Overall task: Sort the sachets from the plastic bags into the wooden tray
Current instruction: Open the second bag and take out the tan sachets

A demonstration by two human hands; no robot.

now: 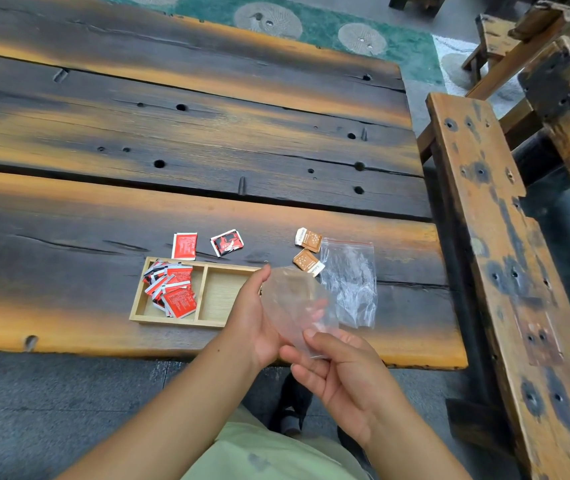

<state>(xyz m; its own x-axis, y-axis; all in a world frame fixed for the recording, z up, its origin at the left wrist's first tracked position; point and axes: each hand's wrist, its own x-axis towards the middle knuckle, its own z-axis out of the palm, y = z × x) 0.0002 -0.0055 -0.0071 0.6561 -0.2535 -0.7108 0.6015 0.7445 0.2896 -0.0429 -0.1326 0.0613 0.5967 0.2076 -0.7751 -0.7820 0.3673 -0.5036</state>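
A wooden tray (200, 293) with two compartments lies near the table's front edge. Its left compartment holds several red sachets (172, 289); the visible part of its right one (219, 292) is bare. Two more red sachets (184, 246) (227, 242) lie just behind the tray. Two brown sachets (308, 240) (308, 261) lie right of the tray, beside a flat clear plastic bag (351, 282). Both hands hold a second clear plastic bag (297, 303) above the tray's right end: my left hand (252, 320) cups it from the left, my right hand (342, 372) pinches its lower corner.
The dark plank table (172, 140) stretches far back and left. A worn wooden bench (505, 258) runs along the right side. More wooden furniture (560, 64) stands at the back right on a green rug (311, 22).
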